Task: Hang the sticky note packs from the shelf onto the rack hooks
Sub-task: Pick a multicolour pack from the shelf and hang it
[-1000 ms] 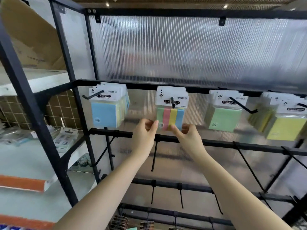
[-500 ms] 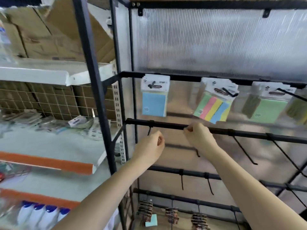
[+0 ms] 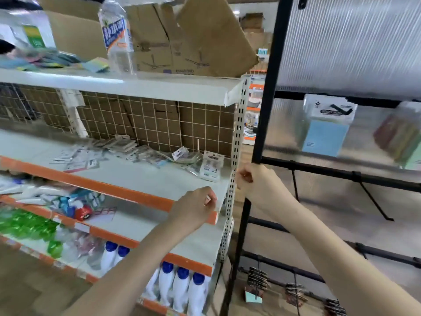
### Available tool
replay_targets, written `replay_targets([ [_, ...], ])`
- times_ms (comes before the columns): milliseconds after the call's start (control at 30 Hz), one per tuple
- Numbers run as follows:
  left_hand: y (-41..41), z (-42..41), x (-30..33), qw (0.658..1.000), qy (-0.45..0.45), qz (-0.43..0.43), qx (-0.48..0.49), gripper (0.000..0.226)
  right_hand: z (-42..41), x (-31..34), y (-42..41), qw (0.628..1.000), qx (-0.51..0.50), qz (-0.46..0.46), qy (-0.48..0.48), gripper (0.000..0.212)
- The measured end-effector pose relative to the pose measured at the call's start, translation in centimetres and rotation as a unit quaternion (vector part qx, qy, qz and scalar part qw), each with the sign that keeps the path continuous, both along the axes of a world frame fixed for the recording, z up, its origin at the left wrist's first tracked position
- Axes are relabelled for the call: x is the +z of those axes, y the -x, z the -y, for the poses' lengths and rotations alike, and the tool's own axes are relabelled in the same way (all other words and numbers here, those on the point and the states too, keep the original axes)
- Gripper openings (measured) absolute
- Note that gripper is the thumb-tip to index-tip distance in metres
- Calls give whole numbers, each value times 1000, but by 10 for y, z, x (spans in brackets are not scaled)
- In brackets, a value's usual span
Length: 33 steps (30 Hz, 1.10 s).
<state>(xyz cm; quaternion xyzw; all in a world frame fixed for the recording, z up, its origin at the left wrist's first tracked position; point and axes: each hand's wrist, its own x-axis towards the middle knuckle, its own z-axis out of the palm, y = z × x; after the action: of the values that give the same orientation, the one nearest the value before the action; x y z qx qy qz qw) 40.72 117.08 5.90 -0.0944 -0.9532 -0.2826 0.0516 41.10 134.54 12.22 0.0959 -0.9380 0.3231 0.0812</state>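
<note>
1. The black rack [image 3: 268,87] stands on the right with a ribbed translucent back; several of its lower hooks [image 3: 373,201] are bare.
2. The white shelf [image 3: 159,179] with orange edging stands to its left, at the middle level.
3. Loose sticky note packs [image 3: 210,165] lie scattered toward the back of that shelf, near the wire grid; more coloured packs seem to lie on the top shelf, blurred.
4. One blue pack [image 3: 325,126] hangs on an upper hook of the rack.
5. The left hand [image 3: 196,208] hovers at the shelf's front edge, fingers loosely curled, holding nothing.
6. The right hand [image 3: 252,181] is beside the rack post, fingers curled; whether it touches the post I cannot tell. It holds no pack.
7. Judged step: fetching another pack. The next move calls for reaching deeper into the shelf, pinching one pack by its card header, then carrying it to a free hook.
</note>
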Motion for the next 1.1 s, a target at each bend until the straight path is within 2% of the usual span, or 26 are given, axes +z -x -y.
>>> replay_targets([
  [167,8,76,-14,997,0,33,67,13,79,-16,28,997,68,28,-28,23],
  [433,52,181,-35,985,-36,38,164,15,167,-61,97,992,94,79,-36,21],
  [733,121,235,-46,981,-14,73,178,20,236,-102,186,985,94,128,-70,14],
  [1100,204,308,-65,977,9,83,198,21,318,-127,264,986,68,141,-64,13],
])
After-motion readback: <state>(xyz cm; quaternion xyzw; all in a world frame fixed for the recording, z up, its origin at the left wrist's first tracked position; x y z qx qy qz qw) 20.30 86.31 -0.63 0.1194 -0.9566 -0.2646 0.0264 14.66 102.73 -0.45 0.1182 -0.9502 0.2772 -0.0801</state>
